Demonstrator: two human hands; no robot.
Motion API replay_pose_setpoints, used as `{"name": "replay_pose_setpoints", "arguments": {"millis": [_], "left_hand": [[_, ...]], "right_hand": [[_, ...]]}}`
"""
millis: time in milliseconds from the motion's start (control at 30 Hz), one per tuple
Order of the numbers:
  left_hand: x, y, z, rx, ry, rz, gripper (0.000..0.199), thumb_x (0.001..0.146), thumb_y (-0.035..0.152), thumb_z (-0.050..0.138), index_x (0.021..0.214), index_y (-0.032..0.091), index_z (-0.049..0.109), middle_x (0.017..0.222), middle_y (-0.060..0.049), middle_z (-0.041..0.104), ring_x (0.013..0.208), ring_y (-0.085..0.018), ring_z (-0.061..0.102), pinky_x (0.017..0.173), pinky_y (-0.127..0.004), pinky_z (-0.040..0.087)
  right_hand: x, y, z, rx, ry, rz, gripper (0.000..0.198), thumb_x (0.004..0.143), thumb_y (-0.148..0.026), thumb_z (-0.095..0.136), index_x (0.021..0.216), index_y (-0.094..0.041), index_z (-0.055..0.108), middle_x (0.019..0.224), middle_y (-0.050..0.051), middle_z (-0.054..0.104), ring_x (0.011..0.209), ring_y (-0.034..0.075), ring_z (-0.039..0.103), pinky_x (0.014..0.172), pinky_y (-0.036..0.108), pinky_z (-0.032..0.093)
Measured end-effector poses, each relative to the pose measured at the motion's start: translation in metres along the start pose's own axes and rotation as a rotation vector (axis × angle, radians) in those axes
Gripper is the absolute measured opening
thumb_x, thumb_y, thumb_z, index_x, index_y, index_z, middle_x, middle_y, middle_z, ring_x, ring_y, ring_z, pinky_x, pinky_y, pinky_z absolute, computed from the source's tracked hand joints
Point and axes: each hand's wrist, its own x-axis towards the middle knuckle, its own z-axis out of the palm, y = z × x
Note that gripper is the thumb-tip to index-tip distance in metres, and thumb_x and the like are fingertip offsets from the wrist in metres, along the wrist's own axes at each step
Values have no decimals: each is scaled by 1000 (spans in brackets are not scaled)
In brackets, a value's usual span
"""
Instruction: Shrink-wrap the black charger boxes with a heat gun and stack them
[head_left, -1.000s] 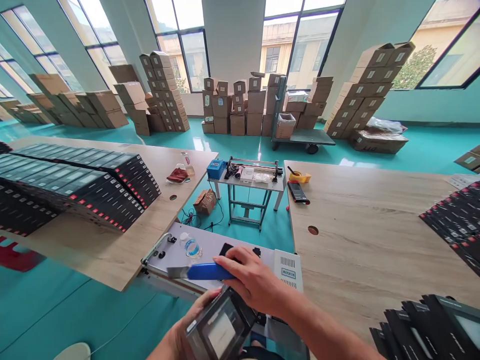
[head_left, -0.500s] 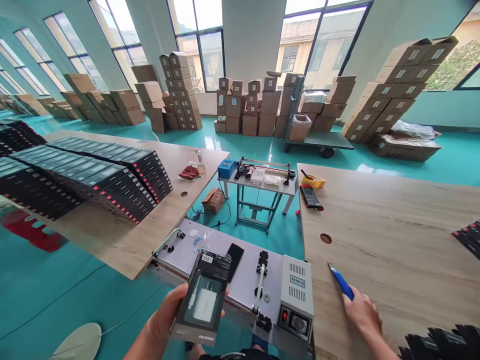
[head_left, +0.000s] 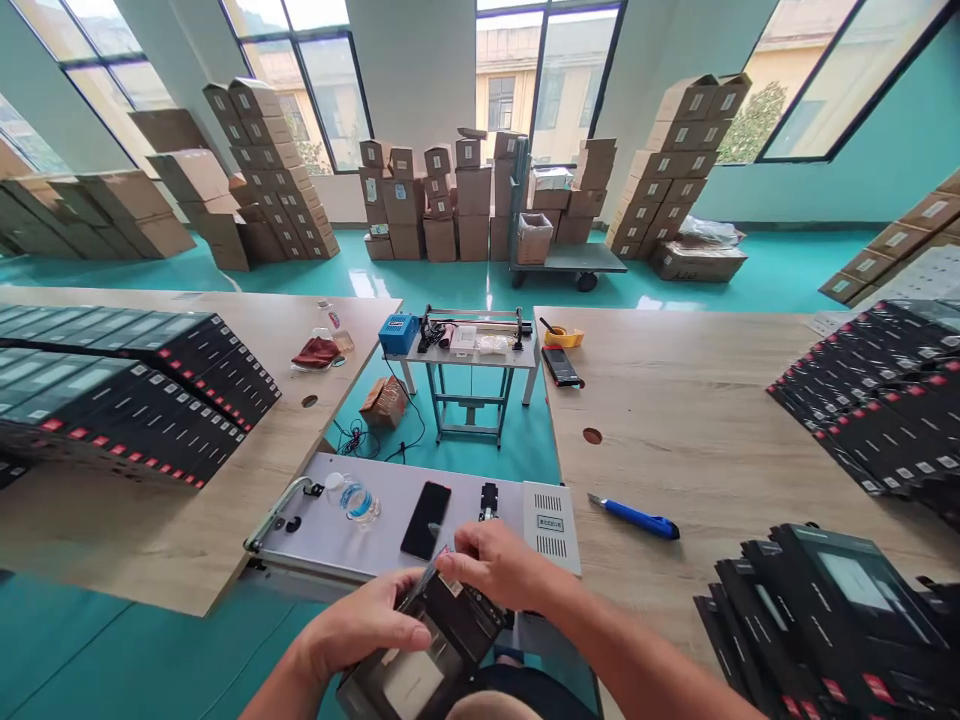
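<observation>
From my remote post I record the glossy black cardboard box with a clear window (head_left: 450, 640) held at the near edge, in front of the white table (head_left: 311, 540). Judged hazards: thumb pressure could dent the window; pulling at the upper end could crease the card or twist the box loose if support slackens. The blue-handled utility knife (head_left: 636, 517) lies on the pale wooden table (head_left: 712, 410) at right, where a careless sweep could meet its blade. The left hand (head_left: 367, 625) is clamped around the box's left side, thumb across its face; the right hand (head_left: 491, 565), fingers curled, is closed on the upper end. Both forearms converge from the near corners.
</observation>
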Motion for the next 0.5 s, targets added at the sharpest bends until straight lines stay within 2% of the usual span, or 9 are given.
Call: {"name": "replay_pose_setpoints", "arguments": {"millis": [67, 167, 267, 367, 500], "left_hand": [[1, 0, -1, 76, 27, 34, 42, 67, 29, 77, 104, 12, 65, 92, -5, 66, 86, -21, 59, 72, -25, 42], [-2, 0, -4, 141, 35, 29, 42, 64, 30, 80, 98, 11, 65, 88, -3, 66, 77, -16, 56, 64, -21, 38], [-6, 1, -1, 96, -28, 26, 47, 63, 33, 81, 102, 12, 65, 89, -5, 66, 85, -21, 59, 73, -26, 43], [-8, -2, 5, 65, -31, 63, 52, 64, 37, 80, 107, 11, 65, 95, -8, 66, 97, -28, 59, 84, -33, 44], [-11, -15, 9, 25, 146, 127, 72, 66, 44, 80, 129, 18, 55, 110, -8, 65, 103, -28, 59, 87, -34, 46]], "right_hand": [[3, 5, 4, 40, 0, -30, 44, 93, -48, 43, 62, -16, 40, 57, -5, 33, 56, 8, 29, 51, 22, 21], [9, 20, 8, 115, -3, -65, 45, 96, -46, 37, 63, -16, 34, 58, -5, 29, 57, 8, 25, 51, 22, 21], [15, 37, 15, 30, 81, -55, 44, 94, -44, 40, 61, -16, 32, 56, -4, 29, 56, 8, 23, 52, 25, 18], [10, 57, 29, 3, 104, 32, 43, 90, -39, 46, 56, -16, 33, 51, -4, 28, 53, 8, 21, 52, 27, 15], [-18, 71, 58, 119, 40, 149, 40, 88, -33, 45, 53, -16, 35, 46, -4, 28, 47, 7, 22, 47, 24, 16]]}}
